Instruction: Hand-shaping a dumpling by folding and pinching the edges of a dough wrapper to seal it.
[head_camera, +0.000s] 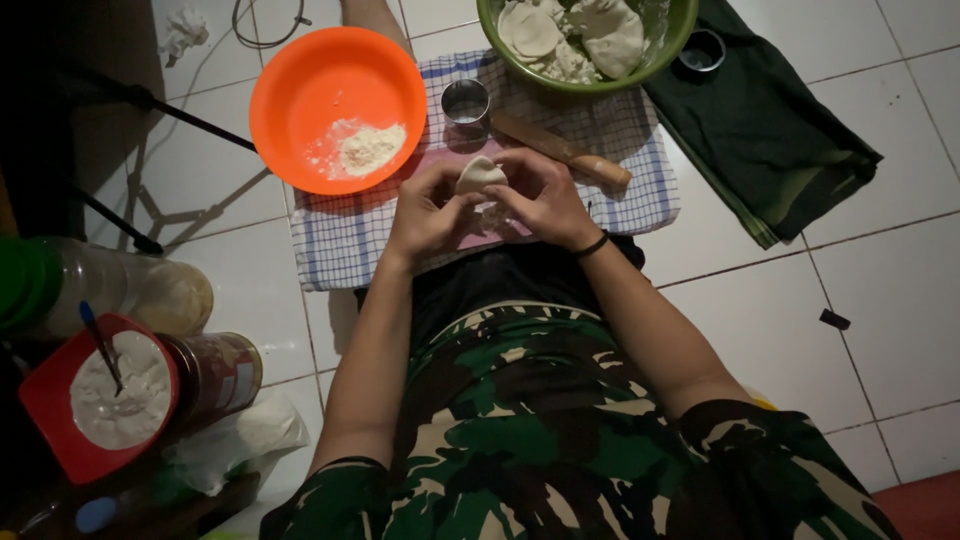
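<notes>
Nearest, camouflage sleeves and forearms reaching out over white tiles. Left hand and right hand both pinched around a small dough piece, fingertips closed on its edges, held just above a pink board on a checked cloth. To the left, a red tub of white filling with a spoon. Beyond the hands, a metal cutter and a wooden rolling pin. Farther, an orange bowl with flour, a green bowl of dough, a dark cloth.
</notes>
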